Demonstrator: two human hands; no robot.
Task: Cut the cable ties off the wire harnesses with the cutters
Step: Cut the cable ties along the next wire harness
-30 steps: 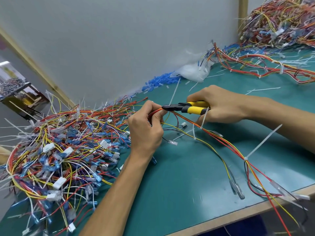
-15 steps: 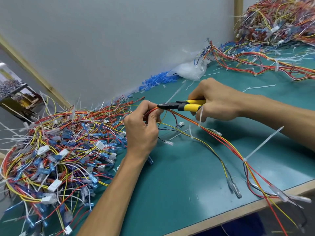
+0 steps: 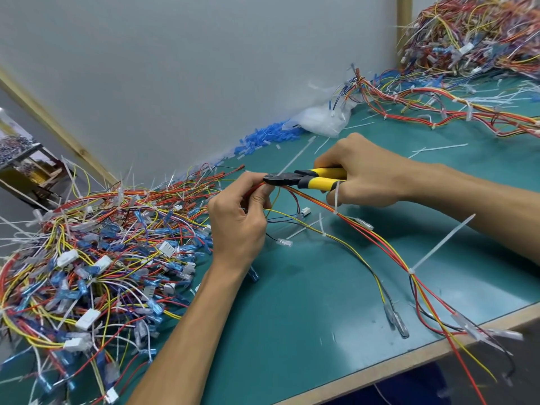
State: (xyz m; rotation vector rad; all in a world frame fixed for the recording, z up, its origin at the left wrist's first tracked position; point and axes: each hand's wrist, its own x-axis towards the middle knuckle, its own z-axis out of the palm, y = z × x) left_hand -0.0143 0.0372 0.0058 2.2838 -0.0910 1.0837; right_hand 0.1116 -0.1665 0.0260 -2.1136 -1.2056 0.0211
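Head view, right hand (image 3: 371, 176) grips cutters (image 3: 315, 179), left hand (image 3: 236, 226) harness (image 3: 374, 242) (bag (image 3: 324, 121) contents unclear)

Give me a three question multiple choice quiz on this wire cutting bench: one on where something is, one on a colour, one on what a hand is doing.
1. Where is the tip of the cutters?
A. At the wires pinched by the left hand
B. Lying on the floor
C. Inside a drawer

2. What colour are the cutters' handles?
A. Red
B. Blue
C. Yellow

3. What is the right hand doing?
A. Lying flat and empty
B. Gripping the cutters
C. Staying out of view

Answers:
1 A, the black tip meets the red wires at the left fingertips.
2 C, yellow grips show in front of the right hand.
3 B, its fingers curl round the handles.
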